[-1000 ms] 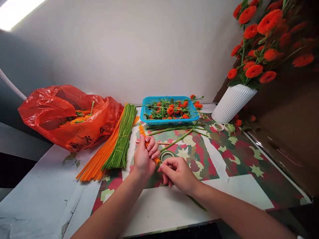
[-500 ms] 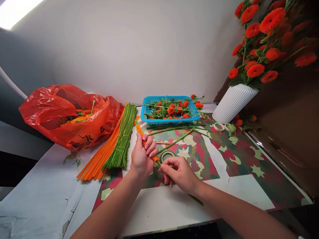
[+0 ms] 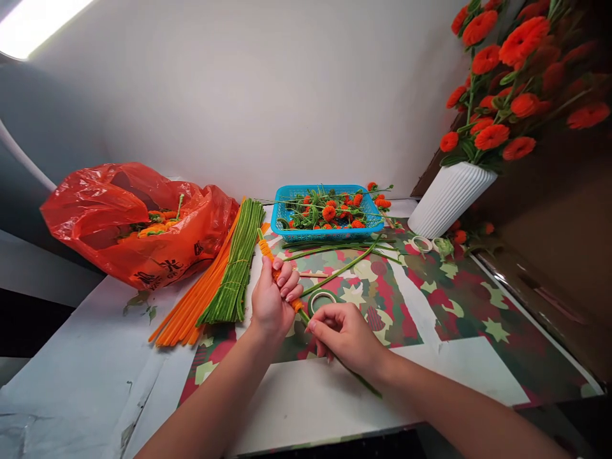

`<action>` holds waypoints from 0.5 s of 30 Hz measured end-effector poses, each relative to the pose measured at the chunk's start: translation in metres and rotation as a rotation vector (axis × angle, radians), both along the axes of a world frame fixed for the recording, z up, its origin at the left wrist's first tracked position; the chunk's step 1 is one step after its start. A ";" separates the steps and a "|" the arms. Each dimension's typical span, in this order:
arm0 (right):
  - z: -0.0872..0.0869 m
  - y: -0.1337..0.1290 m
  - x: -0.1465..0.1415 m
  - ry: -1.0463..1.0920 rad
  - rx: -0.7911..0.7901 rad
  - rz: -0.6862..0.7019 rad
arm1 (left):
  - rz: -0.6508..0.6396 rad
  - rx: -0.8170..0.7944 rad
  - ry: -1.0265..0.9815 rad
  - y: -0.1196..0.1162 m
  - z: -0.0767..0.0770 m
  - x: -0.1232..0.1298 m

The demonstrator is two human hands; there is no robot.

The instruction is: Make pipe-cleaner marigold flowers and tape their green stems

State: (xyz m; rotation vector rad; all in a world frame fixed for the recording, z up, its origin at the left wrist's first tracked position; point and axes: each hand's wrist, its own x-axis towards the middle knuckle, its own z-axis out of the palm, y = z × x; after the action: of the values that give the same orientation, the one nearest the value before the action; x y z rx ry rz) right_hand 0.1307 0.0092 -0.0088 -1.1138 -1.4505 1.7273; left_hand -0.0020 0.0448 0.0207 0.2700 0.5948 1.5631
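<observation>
My left hand [image 3: 273, 298] is closed around a fuzzy orange pipe cleaner coil [image 3: 266, 249] wound on a green stem. Its upper end sticks out above my fingers, and a short bit of orange shows below them. Just to the right, my right hand [image 3: 348, 333] pinches the green pipe cleaner stem [image 3: 303, 315] below the coil. The stem's loose end trails out under my right wrist toward the front of the table. Behind my right fingers lies a roll of green tape [image 3: 321, 297], partly hidden by the hand.
Bundles of green pipe cleaners [image 3: 234, 268] and orange pipe cleaners [image 3: 191, 303] lie left, beside a red plastic bag [image 3: 95, 223]. A blue basket [image 3: 327, 234] of small orange flowers stands behind loose green stems [image 3: 344, 271]. A white vase [image 3: 452, 199] holds flowers at right.
My right hand has turned slightly, and the stem's trailing end has shifted a little left, with more of it showing. My left hand keeps its hold. The view has moved very slightly.
</observation>
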 end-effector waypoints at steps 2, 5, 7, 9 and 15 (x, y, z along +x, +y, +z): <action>-0.001 0.000 0.000 0.000 0.010 -0.005 | -0.005 -0.008 0.002 0.000 0.000 0.001; -0.002 0.000 0.000 0.009 0.008 -0.014 | -0.024 -0.023 0.004 -0.001 0.000 0.003; -0.002 0.000 0.000 0.026 -0.001 -0.013 | -0.022 -0.022 0.004 0.000 0.001 0.002; -0.002 -0.001 0.001 0.031 -0.007 0.006 | 0.002 -0.006 0.010 0.001 0.002 -0.001; -0.001 -0.004 0.001 -0.043 0.008 0.026 | 0.015 -0.004 0.011 0.001 0.001 -0.002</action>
State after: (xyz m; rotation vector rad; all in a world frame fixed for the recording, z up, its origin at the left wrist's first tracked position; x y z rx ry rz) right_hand 0.1314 0.0054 -0.0099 -1.1394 -1.5029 1.7232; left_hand -0.0042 0.0454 0.0219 0.2721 0.6100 1.5755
